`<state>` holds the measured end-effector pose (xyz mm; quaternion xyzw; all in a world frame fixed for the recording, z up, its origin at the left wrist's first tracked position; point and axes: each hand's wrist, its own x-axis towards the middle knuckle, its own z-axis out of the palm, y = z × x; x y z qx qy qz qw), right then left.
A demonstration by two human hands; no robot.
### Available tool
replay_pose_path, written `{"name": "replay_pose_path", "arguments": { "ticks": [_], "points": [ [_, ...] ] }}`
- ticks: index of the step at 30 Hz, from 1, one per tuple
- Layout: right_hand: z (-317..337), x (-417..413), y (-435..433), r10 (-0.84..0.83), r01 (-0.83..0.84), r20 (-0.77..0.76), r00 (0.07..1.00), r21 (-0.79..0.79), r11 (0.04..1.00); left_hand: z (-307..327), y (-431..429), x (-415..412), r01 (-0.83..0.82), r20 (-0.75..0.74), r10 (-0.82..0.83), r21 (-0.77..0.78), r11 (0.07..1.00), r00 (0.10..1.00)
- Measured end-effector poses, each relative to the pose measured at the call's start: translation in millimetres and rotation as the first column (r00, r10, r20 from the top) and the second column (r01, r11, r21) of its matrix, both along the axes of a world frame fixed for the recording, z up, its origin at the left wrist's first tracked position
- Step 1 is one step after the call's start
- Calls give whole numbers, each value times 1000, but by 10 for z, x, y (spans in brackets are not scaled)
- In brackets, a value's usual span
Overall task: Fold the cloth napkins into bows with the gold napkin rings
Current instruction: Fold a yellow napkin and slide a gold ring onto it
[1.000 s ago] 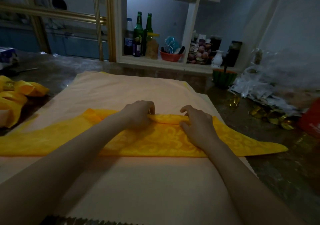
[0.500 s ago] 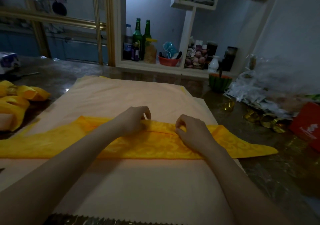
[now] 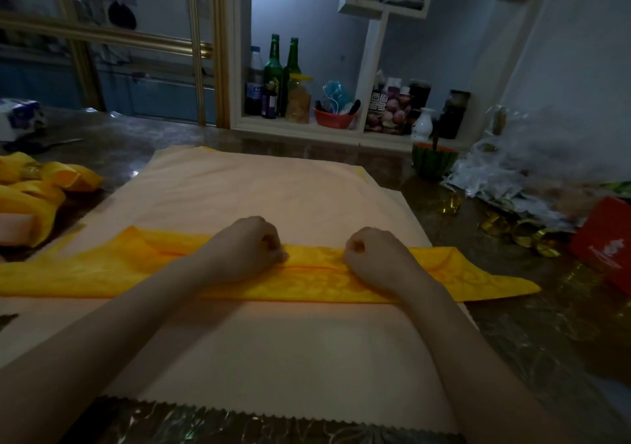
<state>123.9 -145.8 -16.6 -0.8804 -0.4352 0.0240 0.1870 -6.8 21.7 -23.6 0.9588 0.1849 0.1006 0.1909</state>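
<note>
head view: left hand (image 3: 249, 249) and right hand (image 3: 374, 259) pinch yellow napkin (image 3: 324, 283) along far edge.

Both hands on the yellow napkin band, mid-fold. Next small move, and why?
Probably slide both hands outward along the seam to flatten it. The left hand and right hand grip the folded top edge of the yellow napkin only near its middle; the gold napkin rings lie untouched at right.

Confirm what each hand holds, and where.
The left hand and right hand both hold the yellow napkin, fingers curled on its far folded edge, either side of the middle.
</note>
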Motion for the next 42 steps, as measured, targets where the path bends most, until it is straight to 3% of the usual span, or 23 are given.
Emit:
{"name": "replay_pose_path", "arguments": {
  "ticks": [5,8,11,14,18,21,27,31,35,37,39,42],
  "points": [
    [-3,83,-44,33,-28,-86,996,66,997,51,34,-78,-9,-4,9,-64,998,1000],
    [-25,93,-62,46,-38,-104,994,85,996,51,28,-94,14,48,-14,6,1000,999],
    [-4,58,-34,57,-55,-9,998,140,989,58,-10,-96,16,118,-31,125,992,993],
    [16,21,0,89,-102,117,989,112,988,57,-22,-103,58,32,-66,208,977,997],
    [110,21,-56,88,-96,-88,992,-89,991,90,-67,-131,88,-83,-81,82,993,993],
    [133,35,-78,84,-99,-215,973,-62,993,84,-74,-131,49,-17,-49,-8,999,999],
    [93,50,-96,134,-135,-114,984,5,991,52,-107,-129,55,23,-54,-28,998,998],
    [124,-20,-77,153,-152,-71,986,18,988,112,-202,-162,97,6,-98,88,991,995],
    [167,-143,-62,206,-209,-38,978,-147,967,170,-386,-207,146,-110,-130,145,979,985],
    [252,-163,-124,212,-258,-170,962,-327,909,155,-444,-199,135,-156,-119,92,987,980],
    [346,-160,-187,160,-265,-272,949,-408,874,89,-472,-175,109,-125,-95,110,988,988],
    [244,-149,-106,76,-105,-170,982,-164,981,-33,-512,-109,71,-45,-63,209,975,997]
  ]
}}
